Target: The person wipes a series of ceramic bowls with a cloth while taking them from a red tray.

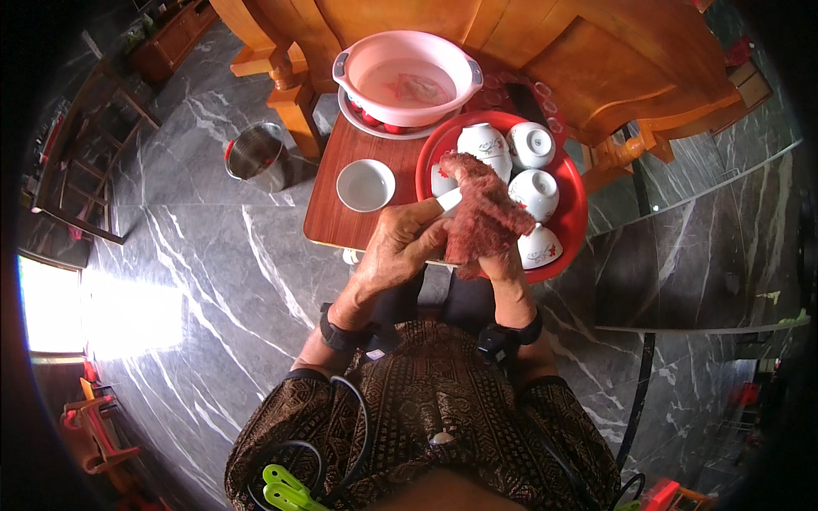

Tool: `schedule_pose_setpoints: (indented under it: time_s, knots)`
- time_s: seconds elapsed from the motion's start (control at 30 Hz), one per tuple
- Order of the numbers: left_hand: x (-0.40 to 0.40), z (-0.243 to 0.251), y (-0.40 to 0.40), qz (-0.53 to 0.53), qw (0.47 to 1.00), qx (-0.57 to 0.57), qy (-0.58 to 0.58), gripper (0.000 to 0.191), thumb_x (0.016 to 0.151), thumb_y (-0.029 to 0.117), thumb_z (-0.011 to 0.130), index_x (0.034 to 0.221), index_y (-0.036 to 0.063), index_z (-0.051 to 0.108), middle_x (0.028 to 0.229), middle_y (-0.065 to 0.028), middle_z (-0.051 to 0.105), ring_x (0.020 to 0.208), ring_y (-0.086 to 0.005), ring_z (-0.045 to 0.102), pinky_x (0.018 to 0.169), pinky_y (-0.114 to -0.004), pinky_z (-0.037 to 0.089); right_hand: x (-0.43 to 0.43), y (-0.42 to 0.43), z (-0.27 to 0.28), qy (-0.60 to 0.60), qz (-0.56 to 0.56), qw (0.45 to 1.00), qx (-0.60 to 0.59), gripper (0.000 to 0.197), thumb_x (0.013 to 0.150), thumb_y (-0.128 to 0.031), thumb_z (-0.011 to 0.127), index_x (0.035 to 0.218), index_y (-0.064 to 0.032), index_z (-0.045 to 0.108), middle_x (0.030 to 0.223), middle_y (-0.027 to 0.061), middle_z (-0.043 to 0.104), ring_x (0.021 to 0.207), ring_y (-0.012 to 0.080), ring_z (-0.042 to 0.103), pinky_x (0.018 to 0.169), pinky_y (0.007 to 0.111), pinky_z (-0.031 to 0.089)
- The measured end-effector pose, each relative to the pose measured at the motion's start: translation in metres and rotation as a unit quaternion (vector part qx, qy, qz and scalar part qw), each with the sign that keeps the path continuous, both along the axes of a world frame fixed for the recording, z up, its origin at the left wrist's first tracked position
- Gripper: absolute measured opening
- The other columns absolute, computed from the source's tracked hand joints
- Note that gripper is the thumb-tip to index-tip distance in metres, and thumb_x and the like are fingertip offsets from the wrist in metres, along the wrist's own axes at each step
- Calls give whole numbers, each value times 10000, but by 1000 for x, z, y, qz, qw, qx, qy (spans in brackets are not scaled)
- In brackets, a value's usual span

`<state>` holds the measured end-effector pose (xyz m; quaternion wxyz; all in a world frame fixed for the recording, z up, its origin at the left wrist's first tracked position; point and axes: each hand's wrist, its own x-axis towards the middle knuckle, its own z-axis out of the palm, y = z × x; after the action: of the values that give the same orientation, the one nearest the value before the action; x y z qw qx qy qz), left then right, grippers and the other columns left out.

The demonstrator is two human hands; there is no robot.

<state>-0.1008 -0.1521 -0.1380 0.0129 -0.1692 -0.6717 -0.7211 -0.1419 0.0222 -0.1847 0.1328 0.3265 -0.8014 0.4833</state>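
Note:
My left hand [406, 243] grips a white bowl [450, 200], mostly hidden behind the cloth, with only part of its rim showing. A dark red fluffy cloth [482, 220] covers most of my right hand [501, 265], which presses it against that bowl. Both hands are over the near edge of a small wooden table. One white bowl [365, 185] stands upright on the table, left of a red plastic basin [578, 223]. In the basin lie several white bowls with a floral pattern, such as an upturned one [532, 145] and a tilted one [540, 246].
A pink basin [409, 76] of water rests on another basin at the back of the table [332, 217]. Behind stands a carved wooden bench [607, 51]. A metal bucket [259, 156] is on the marble-patterned floor at the left. A dark phone-like object [525, 102] lies behind the red basin.

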Motion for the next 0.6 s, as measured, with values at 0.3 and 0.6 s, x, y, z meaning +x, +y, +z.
schedule_pose_setpoints:
  time_s: [0.3, 0.6]
  knots:
    - [2, 2, -8, 26, 988, 131, -81, 258, 838, 208, 574, 668, 15, 560, 632, 14, 497, 578, -69, 452, 534, -218, 353, -13, 1, -16, -260, 48, 935, -235, 359, 919, -309, 466, 1179, -64, 433, 1024, 15, 479, 946, 95, 476, 847, 253, 416]
    - [-5, -2, 4, 123, 912, 373, -120, 262, 830, 270, 549, 718, 33, 565, 648, -1, 565, 566, -62, 483, 543, -192, 371, -17, -6, -18, -142, 13, 977, -159, 374, 878, -229, 518, 1198, -57, 431, 1086, 34, 482, 986, 123, 482, 864, 267, 419]
